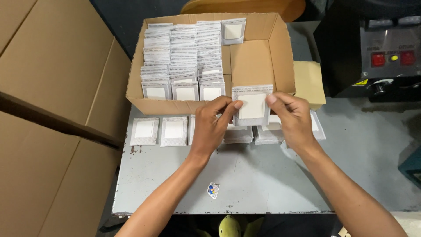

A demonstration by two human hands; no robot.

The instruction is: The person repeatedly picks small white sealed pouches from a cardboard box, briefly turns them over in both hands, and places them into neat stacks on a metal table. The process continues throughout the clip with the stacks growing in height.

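Rows of white-grey sachets (182, 57) fill the open cardboard box (263, 57); more flat sachets (160, 131) lie before it. A small colourful sticker (213, 190) is on the surface (263, 175).

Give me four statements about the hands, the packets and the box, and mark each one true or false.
1. Both hands, left hand and right hand, hold one flat packet. True.
2. The cardboard box is empty. False: it holds rows of upright packets.
3. Loose packets lie on the grey table. True.
4. The held packet is inside the box. False: it is held over the box's front edge.
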